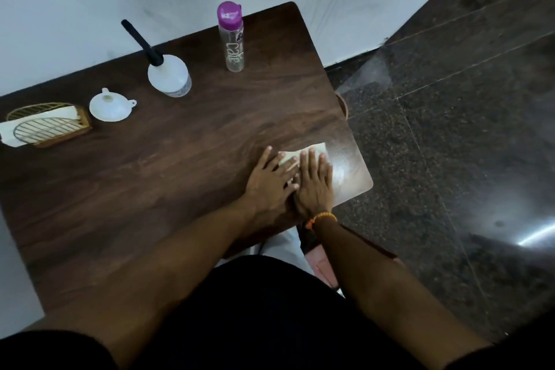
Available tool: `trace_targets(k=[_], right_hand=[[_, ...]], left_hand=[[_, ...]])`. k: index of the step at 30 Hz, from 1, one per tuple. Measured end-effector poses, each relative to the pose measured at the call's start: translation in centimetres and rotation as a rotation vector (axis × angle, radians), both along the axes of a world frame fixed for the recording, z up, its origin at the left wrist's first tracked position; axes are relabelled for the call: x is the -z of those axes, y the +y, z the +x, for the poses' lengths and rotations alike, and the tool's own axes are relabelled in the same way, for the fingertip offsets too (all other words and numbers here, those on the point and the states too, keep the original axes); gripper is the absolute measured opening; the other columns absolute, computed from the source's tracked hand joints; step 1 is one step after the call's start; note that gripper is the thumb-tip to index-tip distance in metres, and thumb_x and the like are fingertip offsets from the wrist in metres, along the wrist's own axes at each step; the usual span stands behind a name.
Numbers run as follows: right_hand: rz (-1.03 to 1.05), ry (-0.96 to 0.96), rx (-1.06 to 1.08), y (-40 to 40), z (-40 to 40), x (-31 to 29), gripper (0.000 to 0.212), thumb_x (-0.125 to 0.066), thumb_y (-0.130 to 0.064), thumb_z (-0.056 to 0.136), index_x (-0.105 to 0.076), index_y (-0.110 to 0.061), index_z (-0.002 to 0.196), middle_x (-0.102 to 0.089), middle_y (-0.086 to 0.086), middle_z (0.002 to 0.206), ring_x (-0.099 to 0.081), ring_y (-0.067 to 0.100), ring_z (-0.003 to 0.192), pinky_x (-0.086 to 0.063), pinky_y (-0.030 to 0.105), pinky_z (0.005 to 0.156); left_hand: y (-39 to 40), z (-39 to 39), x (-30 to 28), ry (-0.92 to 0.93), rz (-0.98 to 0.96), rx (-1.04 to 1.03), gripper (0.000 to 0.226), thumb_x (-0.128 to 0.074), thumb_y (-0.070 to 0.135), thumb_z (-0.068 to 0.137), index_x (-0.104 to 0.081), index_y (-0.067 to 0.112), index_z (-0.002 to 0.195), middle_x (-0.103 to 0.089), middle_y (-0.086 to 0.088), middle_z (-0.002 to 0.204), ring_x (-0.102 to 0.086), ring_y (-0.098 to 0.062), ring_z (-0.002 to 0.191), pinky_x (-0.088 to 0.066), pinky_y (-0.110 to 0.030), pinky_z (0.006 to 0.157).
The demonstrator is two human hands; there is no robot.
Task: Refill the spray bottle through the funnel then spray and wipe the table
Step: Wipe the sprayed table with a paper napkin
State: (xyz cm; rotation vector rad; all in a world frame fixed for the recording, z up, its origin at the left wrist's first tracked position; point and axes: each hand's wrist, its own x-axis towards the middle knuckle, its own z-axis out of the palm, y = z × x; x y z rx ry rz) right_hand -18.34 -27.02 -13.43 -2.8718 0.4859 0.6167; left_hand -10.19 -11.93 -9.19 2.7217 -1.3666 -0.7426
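The dark wooden worktop [150, 177] meets a pale wall. At its near right corner, left hand [271, 180] and right hand [313, 183] press a folded tissue [312, 150], fingers flat and spread (gripping nothing). Spray bottle [169, 75] stands far. Pushing rightward could slide the tissue off the edge.

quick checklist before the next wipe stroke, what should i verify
1. Both hands flat on the tissue: left hand, right hand. ok.
2. Tissue lies on the table, near its right edge. ok.
3. Spray bottle upright, off the wiping path. ok.
4. Funnel out of the bottle, set aside. ok.
5. Water bottle capped, upright. ok.
6. Surface wet enough: cannot tell.
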Motion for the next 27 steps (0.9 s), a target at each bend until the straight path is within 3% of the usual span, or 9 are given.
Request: trace_targets(k=[7,11,14,16,20,27], right_hand=[[0.124,-0.065,-0.295,3.1,-5.8,-1.1,0.065,-0.025,-0.043,0.112,-0.001,-0.027,0.170,0.005,0.003,0.179,0.006,0.031,0.165,-0.006,0.059,0.132],[0.070,-0.060,-0.233,0.1,-10.2,-1.1,0.064,-0.025,-0.044,0.113,-0.002,-0.029,0.170,0.001,0.000,0.179,0.001,0.028,0.165,-0.012,0.057,0.132],[-0.011,-0.044,-0.131,-3.1,-11.6,-1.1,0.063,-0.024,-0.041,0.113,-0.005,-0.024,0.170,-0.002,0.002,0.179,-0.002,0.029,0.165,-0.013,0.056,0.132],[-0.054,-0.024,-0.077,-5.4,-11.1,-0.9,0.064,-0.027,-0.039,0.113,-0.005,-0.022,0.170,0.000,0.004,0.179,-0.001,0.030,0.165,-0.009,0.055,0.133],[-0.084,-0.025,-0.032,-10.0,-9.6,-0.3,0.064,-0.028,-0.037,0.111,-0.010,-0.017,0.170,-0.004,0.007,0.178,-0.006,0.032,0.165,-0.006,0.055,0.133],[-0.009,-0.036,-0.036,-14.7,-3.8,-0.3,0.063,-0.013,-0.038,0.111,-0.002,-0.018,0.170,0.002,0.004,0.178,-0.001,0.031,0.165,0.005,0.052,0.133]], left_hand=[[7.4,-5.4,0.7,0.149,0.017,0.002,0.066,-0.048,0.066,0.096,-0.052,0.032,0.153,-0.041,-0.001,0.166,-0.038,-0.037,0.152,0.000,-0.068,0.126],[3.9,-7.7,1.0,0.232,0.059,0.154,0.066,-0.047,0.070,0.091,-0.064,0.031,0.143,-0.054,-0.003,0.158,-0.056,-0.041,0.138,-0.002,-0.065,0.126],[-1.0,-7.9,0.8,0.158,0.065,0.236,0.068,-0.040,0.068,0.093,-0.059,0.032,0.148,-0.050,-0.001,0.161,-0.049,-0.040,0.144,-0.004,-0.065,0.125],[-4.3,-7.2,0.0,0.150,0.076,0.235,0.069,-0.032,0.067,0.096,-0.052,0.034,0.153,-0.044,0.002,0.165,-0.039,-0.038,0.152,0.007,-0.064,0.125],[-10.3,-5.7,-0.6,0.111,0.119,0.190,0.069,-0.025,0.069,0.103,-0.022,0.039,0.165,-0.014,0.008,0.176,-0.007,-0.030,0.163,0.016,-0.063,0.125],[-14.7,-1.2,-1.0,0.016,0.144,0.134,0.066,-0.017,0.064,0.105,-0.010,0.039,0.166,-0.009,0.010,0.176,-0.006,-0.027,0.163,0.017,-0.066,0.122]])
